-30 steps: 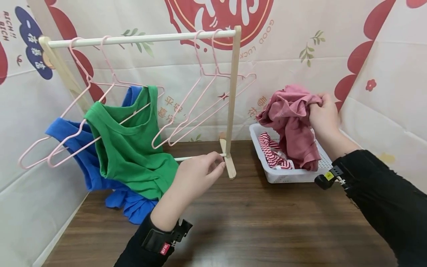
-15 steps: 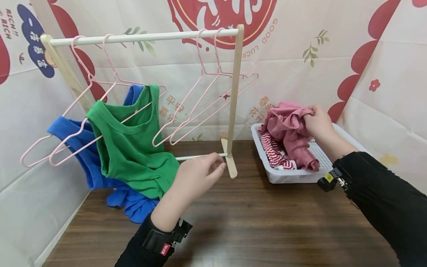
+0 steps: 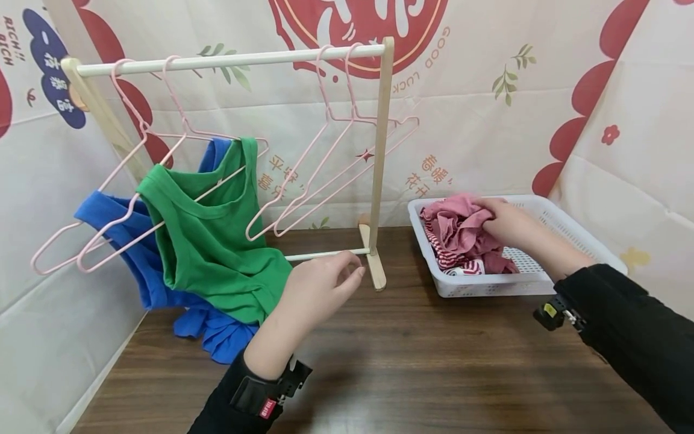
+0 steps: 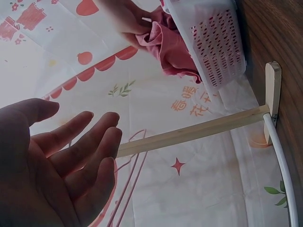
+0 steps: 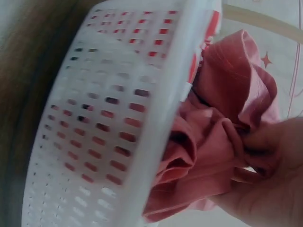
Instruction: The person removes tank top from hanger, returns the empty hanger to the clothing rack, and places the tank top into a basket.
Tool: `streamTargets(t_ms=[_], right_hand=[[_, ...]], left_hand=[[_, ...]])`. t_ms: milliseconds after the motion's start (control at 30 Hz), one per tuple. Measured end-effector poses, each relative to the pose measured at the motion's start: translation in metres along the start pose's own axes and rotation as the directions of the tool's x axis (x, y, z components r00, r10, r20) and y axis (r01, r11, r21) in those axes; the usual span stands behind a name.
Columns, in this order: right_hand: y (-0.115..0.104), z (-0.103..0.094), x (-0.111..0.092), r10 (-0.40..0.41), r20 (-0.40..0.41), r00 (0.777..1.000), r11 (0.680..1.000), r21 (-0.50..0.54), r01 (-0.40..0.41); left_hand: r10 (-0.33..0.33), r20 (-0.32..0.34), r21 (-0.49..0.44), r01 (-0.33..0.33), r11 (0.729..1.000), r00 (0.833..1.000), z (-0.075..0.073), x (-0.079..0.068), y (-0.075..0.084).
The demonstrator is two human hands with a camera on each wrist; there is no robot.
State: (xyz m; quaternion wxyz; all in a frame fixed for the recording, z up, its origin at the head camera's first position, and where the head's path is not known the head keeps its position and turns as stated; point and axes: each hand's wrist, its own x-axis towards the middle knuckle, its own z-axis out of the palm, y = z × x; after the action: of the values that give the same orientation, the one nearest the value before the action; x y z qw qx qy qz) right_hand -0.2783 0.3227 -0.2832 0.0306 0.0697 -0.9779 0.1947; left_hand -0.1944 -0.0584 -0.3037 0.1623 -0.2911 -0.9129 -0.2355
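My right hand (image 3: 509, 224) pinches a crumpled pink garment (image 3: 458, 226) low over the left part of a white perforated basket (image 3: 588, 238). In the right wrist view, folds of the garment (image 5: 213, 142) lie between thumb and fingers, beside the basket rim. Under it shows a red-and-white striped cloth (image 3: 441, 256). My left hand (image 3: 320, 286) hovers near the foot of the clothes rack (image 3: 382, 144), its fingers loosely bent and holding nothing, as the left wrist view also shows the hand (image 4: 66, 165). The pink garment's full shape is hidden in its folds.
On the rack's left hang a green tank top (image 3: 211, 229) and a blue garment (image 3: 135, 253), each on a pink hanger; the blue one trails onto the table (image 3: 412, 361). Two bare pink hangers (image 3: 325, 175) hang at the right. Printed cloth (image 3: 477, 78) lines the back and sides.
My right hand has lowered the pink garment from above the basket down into it. The left hand has stayed in place.
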Motion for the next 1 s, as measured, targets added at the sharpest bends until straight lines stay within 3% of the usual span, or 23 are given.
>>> streamTargets(t_ms=[200, 333, 567, 833, 1000], right_hand=[[0.000, 0.013, -0.011, -0.096, 0.065, 0.993, 0.995, 0.018, 0.095], [0.000, 0.021, -0.021, -0.118, 0.082, 0.990, 0.991, -0.050, 0.123], [-0.005, 0.025, -0.040, -0.025, 0.069, 0.997, 0.983, -0.182, 0.037], [-0.028, 0.016, -0.058, 0.042, -0.026, 0.999, 0.964, -0.262, -0.048], [-0.053, 0.018, -0.066, -0.005, -0.114, 0.993, 0.956, -0.293, -0.029]], left_hand=[[0.006, -0.013, 0.007, -0.006, 1.000, 1.000, 0.000, -0.001, -0.001], [0.012, -0.022, 0.013, -0.012, 1.000, 1.000, 0.002, -0.002, -0.003], [0.019, -0.022, 0.040, -0.018, 0.999, 1.000, 0.004, -0.004, -0.008], [0.034, -0.022, 0.096, -0.032, 0.995, 0.999, -0.001, -0.006, -0.009], [0.076, -0.060, 0.144, -0.067, 0.987, 0.995, -0.005, -0.009, -0.011]])
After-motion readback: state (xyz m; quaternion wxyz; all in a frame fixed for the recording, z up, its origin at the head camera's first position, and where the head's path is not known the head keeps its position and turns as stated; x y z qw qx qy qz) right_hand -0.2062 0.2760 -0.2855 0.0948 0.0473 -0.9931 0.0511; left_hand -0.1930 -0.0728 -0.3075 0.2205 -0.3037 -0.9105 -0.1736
